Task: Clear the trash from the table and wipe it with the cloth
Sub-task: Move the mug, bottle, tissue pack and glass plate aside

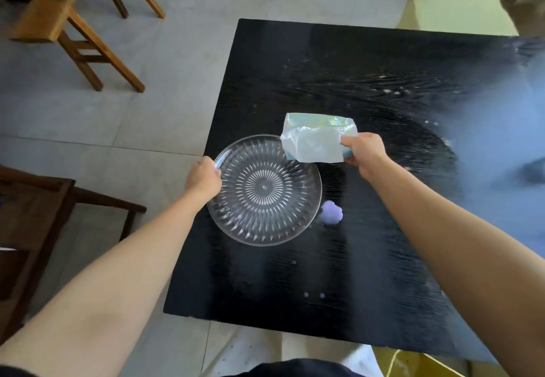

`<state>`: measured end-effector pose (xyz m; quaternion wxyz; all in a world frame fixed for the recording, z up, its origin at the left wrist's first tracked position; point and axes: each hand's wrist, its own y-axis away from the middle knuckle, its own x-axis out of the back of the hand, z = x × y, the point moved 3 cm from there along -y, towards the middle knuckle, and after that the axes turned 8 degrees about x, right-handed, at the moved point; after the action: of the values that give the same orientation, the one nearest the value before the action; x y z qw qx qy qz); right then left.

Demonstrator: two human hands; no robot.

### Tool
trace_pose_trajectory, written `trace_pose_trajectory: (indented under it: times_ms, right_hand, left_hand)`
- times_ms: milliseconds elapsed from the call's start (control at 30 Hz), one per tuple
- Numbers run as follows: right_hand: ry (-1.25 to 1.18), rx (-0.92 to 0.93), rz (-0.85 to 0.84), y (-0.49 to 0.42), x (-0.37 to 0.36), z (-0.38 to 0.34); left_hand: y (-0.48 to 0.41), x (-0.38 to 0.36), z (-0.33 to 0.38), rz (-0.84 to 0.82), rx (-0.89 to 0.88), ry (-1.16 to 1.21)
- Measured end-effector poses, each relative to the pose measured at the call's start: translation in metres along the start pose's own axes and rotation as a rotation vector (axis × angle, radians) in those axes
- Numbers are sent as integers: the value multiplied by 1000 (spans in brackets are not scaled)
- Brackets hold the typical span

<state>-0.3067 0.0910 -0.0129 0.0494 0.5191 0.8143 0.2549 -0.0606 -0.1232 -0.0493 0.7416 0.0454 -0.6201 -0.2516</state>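
Observation:
A clear patterned glass plate (264,191) is held over the left side of the black table (368,258), and my left hand (204,179) grips its left rim. My right hand (365,151) pinches a crumpled silvery wrapper (315,141) with a printed top edge, lifted just beyond the plate's far right rim. A small pale purple scrap (331,214) lies on the table right of the plate. Light crumbs or smears (392,91) speckle the far part of the tabletop. No cloth is in view.
Wooden stools (88,31) stand on the tiled floor at the far left. A dark wooden chair (38,214) sits near left, close to the table's edge. A yellow object (413,363) shows below the table's near edge. The right side is hazed by glare.

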Motion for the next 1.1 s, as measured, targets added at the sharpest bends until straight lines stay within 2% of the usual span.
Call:
trace_pose_trajectory:
  times_ms: [133, 200, 433, 633, 900, 1100]
  right_hand:
    - [-14, -16, 47, 5, 12, -7]
    - [-26, -14, 66, 8, 24, -14]
    - [-58, 21, 154, 23, 91, -39]
    - [-120, 23, 292, 45, 169, -47]
    - [-272, 55, 499, 84, 300, -44]
    - [-405, 39, 605, 104, 398, -11]
  left_hand:
    - [7, -2, 0, -141, 4, 494]
    - [10, 3, 6, -155, -26, 581]
    - [10, 35, 48, -169, -125, 645]
    - [34, 48, 142, -243, -201, 731]
    - [104, 10, 288, -420, -366, 718]
    - [165, -49, 366, -520, -427, 655]
